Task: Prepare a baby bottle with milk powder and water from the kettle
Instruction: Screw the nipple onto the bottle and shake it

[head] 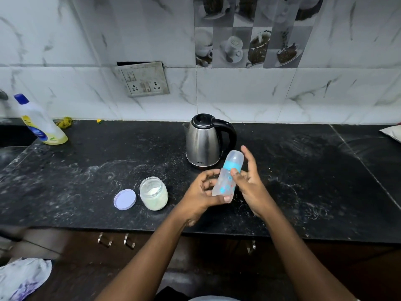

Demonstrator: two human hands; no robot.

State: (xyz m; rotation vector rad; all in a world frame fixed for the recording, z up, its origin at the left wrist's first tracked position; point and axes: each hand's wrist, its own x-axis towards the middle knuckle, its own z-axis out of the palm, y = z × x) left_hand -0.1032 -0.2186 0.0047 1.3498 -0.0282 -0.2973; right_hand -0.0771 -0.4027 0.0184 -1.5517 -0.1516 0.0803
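A clear baby bottle [227, 178] with a blue collar and a clear cap is tilted above the black counter [86, 170]. My left hand [200, 193] grips its lower body and base. My right hand [249, 181] touches it near the collar with the thumb, the fingers spread. Just behind the bottle stands a steel kettle [202, 141] with a black handle and lid. An open jar of white milk powder [154, 193] stands to the left, with its lilac lid [125, 199] lying flat beside it.
A dish-soap bottle [39, 122] with a blue cap stands at the far left by the sink edge. A wall socket [144, 80] is on the tiled backsplash. A white packet [392, 132] lies at the right edge. Cabinet handles [117, 241] sit below the counter.
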